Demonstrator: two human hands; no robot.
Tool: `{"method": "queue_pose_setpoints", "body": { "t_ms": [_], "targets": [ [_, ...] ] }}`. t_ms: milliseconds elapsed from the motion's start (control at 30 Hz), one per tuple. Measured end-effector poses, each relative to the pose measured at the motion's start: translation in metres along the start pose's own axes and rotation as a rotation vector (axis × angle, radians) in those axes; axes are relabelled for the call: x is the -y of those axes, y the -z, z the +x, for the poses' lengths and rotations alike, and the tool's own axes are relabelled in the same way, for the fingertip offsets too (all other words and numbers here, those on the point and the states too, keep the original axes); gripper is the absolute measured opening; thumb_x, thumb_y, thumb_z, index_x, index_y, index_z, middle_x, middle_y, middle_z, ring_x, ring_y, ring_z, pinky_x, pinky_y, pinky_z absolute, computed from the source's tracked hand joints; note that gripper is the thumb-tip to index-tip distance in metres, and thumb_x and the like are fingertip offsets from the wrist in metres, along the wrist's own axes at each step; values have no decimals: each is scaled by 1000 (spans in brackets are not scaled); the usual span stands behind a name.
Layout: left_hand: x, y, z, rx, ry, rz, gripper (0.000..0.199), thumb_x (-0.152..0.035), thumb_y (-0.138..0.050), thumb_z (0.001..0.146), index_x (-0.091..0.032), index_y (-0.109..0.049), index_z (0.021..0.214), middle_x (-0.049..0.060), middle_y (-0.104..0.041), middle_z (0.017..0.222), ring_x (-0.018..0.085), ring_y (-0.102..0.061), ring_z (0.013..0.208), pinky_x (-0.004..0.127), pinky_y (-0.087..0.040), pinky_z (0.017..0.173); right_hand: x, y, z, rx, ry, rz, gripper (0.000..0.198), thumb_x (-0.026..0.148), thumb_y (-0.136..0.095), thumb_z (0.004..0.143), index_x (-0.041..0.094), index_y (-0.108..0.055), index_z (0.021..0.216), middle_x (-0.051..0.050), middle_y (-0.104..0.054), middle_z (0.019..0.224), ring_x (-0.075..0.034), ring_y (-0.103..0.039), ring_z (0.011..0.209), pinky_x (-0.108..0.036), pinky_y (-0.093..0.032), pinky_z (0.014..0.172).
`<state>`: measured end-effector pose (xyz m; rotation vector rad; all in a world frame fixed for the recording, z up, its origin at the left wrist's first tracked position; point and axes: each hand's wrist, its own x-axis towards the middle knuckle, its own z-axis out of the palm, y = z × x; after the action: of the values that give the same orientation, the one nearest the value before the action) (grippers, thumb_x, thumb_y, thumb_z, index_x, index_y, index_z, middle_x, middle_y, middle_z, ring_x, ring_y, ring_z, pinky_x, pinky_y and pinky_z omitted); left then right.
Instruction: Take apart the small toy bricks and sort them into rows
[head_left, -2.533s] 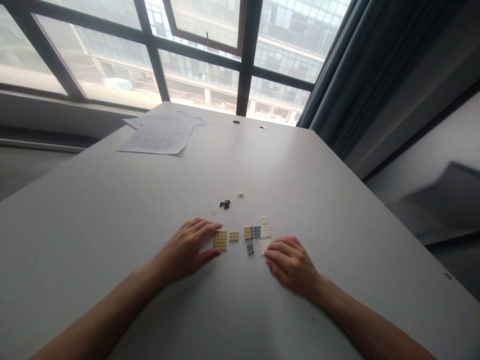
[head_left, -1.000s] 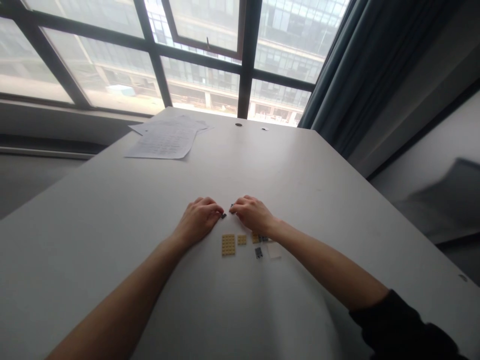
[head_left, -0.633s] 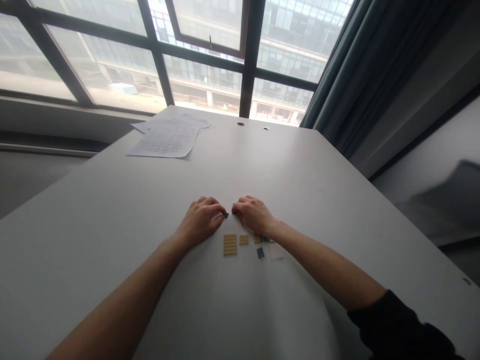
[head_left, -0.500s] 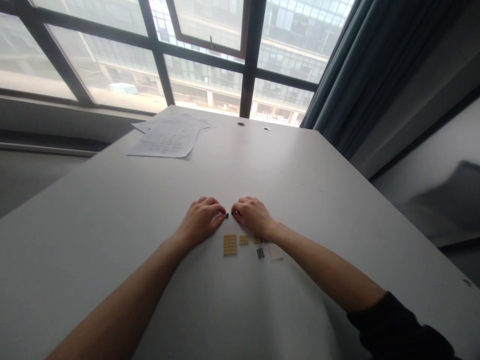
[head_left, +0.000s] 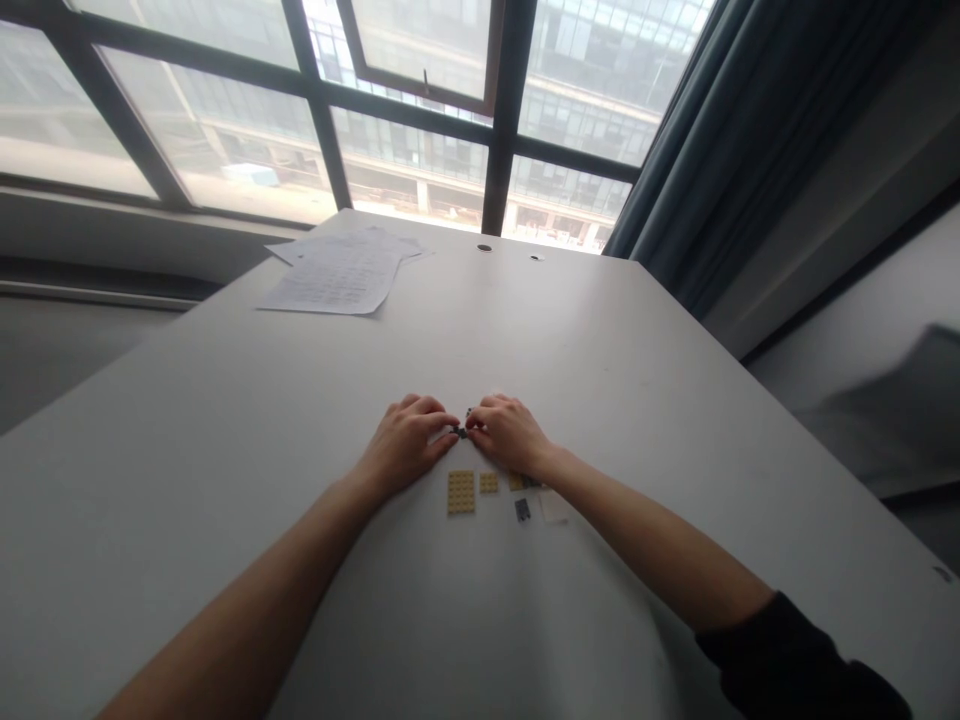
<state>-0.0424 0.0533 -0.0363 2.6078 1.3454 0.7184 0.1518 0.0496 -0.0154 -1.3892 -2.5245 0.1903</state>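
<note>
Since the earlier frame, the left hand and right hand have drawn together near frame centre. I see the left pinching small dark-grey plastic pieces; the right's grip I can't tell. Seemingly a joining step, calling for fine fingertip alignment.

Left hand: bare left hand, thumb and fingertips pinching small dark-grey plastic pieces.
Right hand: bare right hand, fingertips at the same pieces; grip unclear.
Tan plates: large rectangular studded tan plastic plate, just beside a smaller studded tan plastic plate.
Near edge: grey studded plastic piece beside a flat white square piece.
Surface: smooth white tabletop; overlapping printed paper sheets, far left.
Background: dark-framed glass window; blue-grey fabric curtain, right.
</note>
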Motion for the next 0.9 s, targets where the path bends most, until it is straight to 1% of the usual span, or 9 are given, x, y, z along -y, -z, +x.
{"method": "queue_pose_setpoints", "body": {
  "t_ms": [167, 333, 667, 900],
  "targets": [
    [0, 0, 0, -3, 9, -6, 20, -36, -58, 83, -25, -72, 93, 4, -67, 96, 23, -54, 95, 37, -41, 84, 4, 1, 1, -5, 6, -29, 16, 29, -57, 89, 20, -70, 89, -5, -66, 91, -19, -57, 92, -31, -38, 82],
    [2, 1, 0, -10, 39, -6, 21, -38, -61, 81, -25, -73, 93, 3, -67, 95, 23, -54, 96, 37, -40, 85, 3, 0, 1, -21, 12, -51, 14, 28, -57, 88, 21, -69, 89, -4, -66, 91, -19, -57, 91, -31, -37, 81],
    [5, 1, 0, -2, 33, -39, 16, -38, -61, 83, -27, -73, 85, 2, -67, 93, 22, -53, 95, 35, -40, 85, 3, -2, 2, -22, 25, -76, 15, 30, -57, 88, 21, -69, 89, -4, -67, 90, -19, -57, 90, -31, -35, 80],
    [3, 2, 0, -5, 37, -27, 18, -38, -60, 82, -26, -72, 88, 3, -67, 95, 22, -54, 96, 36, -41, 86, 4, -2, 3, -22, 29, -59, 14, 30, -58, 88, 21, -69, 88, -4, -66, 90, -19, -56, 90, -32, -34, 80]
  ]
}}
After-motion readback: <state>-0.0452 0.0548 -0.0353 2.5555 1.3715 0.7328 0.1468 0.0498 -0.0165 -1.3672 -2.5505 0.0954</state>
